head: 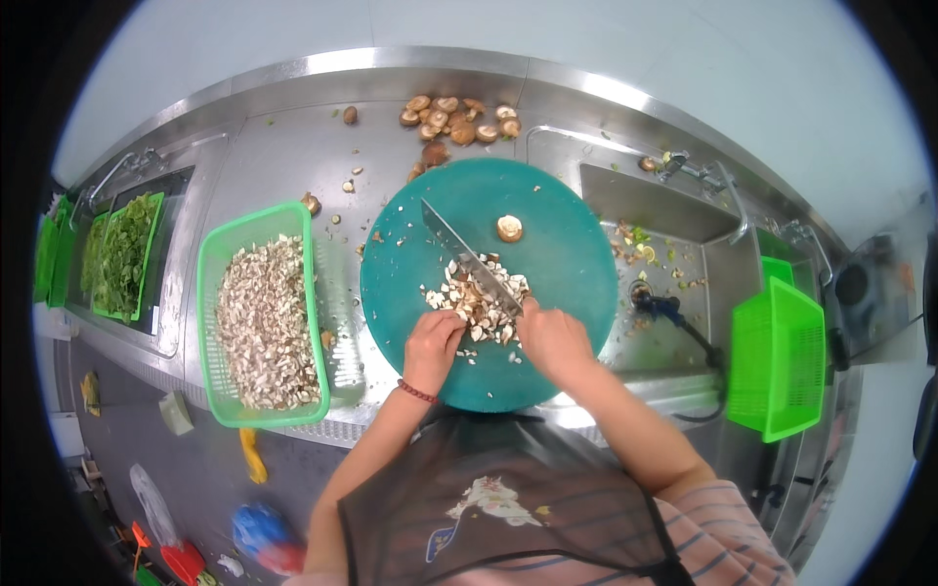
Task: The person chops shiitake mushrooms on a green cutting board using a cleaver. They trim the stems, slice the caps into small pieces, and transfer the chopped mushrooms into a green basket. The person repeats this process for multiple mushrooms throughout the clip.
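Note:
A round green cutting board (571, 271) lies before me on the steel counter. My right hand (555, 340) grips the handle of a kitchen cleaver (469, 254), whose blade slants up and left across a pile of chopped mushrooms (480, 297). At the pile's lower left edge, my left hand (434, 344) rests with bent fingers close together; whether a piece is pinched in them is hidden. One trimmed mushroom (509, 228) sits apart, above the pile. Left of the board, a green plastic basket (320, 315) holds a heap of chopped mushrooms (267, 329).
Whole mushrooms (447, 117) lie behind the board. On the right is a sink (652, 198) with scraps and a dark hose (692, 329), then an upright green basket (777, 359). Leafy greens (128, 253) fill baskets in the left sink. Bags (267, 535) lie on the floor.

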{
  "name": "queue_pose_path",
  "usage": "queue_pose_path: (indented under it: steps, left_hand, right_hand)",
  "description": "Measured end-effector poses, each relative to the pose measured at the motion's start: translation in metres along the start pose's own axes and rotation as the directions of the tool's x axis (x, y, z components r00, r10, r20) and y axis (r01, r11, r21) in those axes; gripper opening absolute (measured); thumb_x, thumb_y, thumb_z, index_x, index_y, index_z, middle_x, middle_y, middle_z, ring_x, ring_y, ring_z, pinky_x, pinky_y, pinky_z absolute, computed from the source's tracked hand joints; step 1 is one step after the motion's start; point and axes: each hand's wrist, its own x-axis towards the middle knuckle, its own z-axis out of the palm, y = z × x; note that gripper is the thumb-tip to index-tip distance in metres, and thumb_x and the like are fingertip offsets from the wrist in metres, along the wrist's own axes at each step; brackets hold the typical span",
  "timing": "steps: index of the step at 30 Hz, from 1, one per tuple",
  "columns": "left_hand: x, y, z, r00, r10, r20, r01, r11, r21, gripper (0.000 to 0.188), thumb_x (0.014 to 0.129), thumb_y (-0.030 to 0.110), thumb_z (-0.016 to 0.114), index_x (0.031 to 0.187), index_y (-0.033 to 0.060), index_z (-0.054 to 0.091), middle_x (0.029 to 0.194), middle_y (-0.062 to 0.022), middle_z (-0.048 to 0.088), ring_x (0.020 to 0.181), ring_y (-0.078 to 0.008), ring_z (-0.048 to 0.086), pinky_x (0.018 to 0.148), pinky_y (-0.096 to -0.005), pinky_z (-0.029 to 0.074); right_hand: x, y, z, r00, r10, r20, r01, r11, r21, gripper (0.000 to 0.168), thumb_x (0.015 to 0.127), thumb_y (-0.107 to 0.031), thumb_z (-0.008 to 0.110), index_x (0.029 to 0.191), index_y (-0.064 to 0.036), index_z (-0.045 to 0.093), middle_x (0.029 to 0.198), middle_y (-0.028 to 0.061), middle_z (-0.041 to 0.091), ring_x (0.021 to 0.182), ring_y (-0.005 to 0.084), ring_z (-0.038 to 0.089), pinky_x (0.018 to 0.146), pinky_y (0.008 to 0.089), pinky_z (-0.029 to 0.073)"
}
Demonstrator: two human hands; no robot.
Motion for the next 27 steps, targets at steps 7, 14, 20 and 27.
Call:
queue_pose_path:
  steps: [7,14,20,27]
  left_hand:
    - [-0.003,0.005,-0.011,0.997,-0.057,-0.046,0.057,0.998,0.001,0.015,0.071,-0.001,0.071,0.084,0.0046,0.065,0.094,-0.0067,0.063,0.086,-0.0256,0.061,0.073,-0.0344,0.051]
    - [-0.001,0.003,-0.004,0.998,-0.048,-0.033,0.048,0.999,0.008,0.017,0.071,-0.002,0.071,0.085,0.0042,0.065,0.092,-0.0069,0.064,0.085,-0.0262,0.061,0.073,-0.0341,0.051]
    - [-0.004,0.002,-0.003,0.997,-0.04,-0.061,0.041,0.999,0.009,0.016,0.071,-0.002,0.071,0.085,0.0044,0.067,0.092,-0.0062,0.064,0.083,-0.0253,0.061,0.071,-0.0336,0.052]
    - [-0.006,-0.001,-0.004,0.999,0.003,-0.054,-0.003,1.0,0.013,0.015,0.072,-0.002,0.07,0.085,0.0047,0.067,0.091,-0.0057,0.064,0.082,-0.0249,0.061,0.07,-0.0325,0.052]
  right_hand:
    - [-0.011,-0.011,-0.03,1.0,-0.004,0.017,0.003,0.998,0.06,0.016,0.087,-0.013,0.049,0.088,0.001,0.056,0.066,0.0238,0.063,0.064,0.0407,0.064,0.059,0.0484,0.052]
    - [-0.004,-0.002,-0.003,0.998,-0.062,0.019,0.062,0.998,0.008,0.017,0.087,-0.013,0.048,0.085,0.002,0.055,0.064,0.024,0.063,0.062,0.0393,0.065,0.056,0.0477,0.053]
    - [-0.016,-0.013,-0.031,0.999,-0.039,0.0,0.039,0.997,0.064,0.017,0.087,-0.014,0.049,0.085,0.001,0.055,0.064,0.024,0.062,0.063,0.0394,0.065,0.057,0.0487,0.053]
    - [-0.009,-0.007,-0.011,0.998,-0.064,0.026,0.063,0.997,0.052,0.014,0.086,-0.012,0.05,0.084,0.001,0.055,0.063,0.0236,0.062,0.061,0.0397,0.065,0.057,0.0481,0.053]
